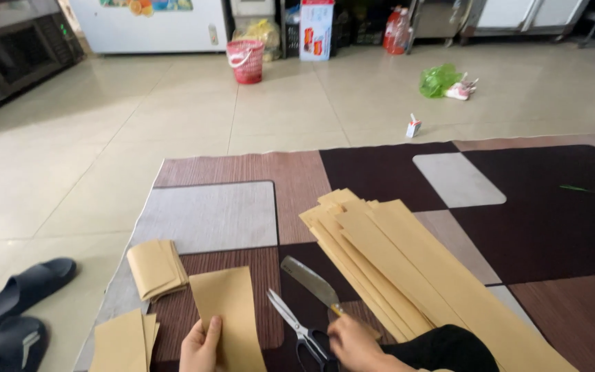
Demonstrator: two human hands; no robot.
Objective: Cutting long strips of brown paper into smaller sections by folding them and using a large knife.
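Observation:
My left hand (200, 346) rests on a tan paper sheet (228, 313) lying on the rug, thumb and fingers pinching its lower left edge. My right hand (352, 344) is down by the black handles of a pair of scissors (297, 327), fingers curled near them; whether it grips them is hard to tell. A broad-bladed knife (315, 281) lies just above the scissors. A fanned stack of long tan paper strips (408, 269) spreads diagonally to the right of my right hand.
A folded tan bundle (156, 267) and flat tan sheets (124, 341) lie left on the brown patterned rug (380, 169). Dark slippers (15, 303) sit on the tiled floor. Farther off stand a red basket (246, 60), a small carton (413, 127) and a green bag (439, 80).

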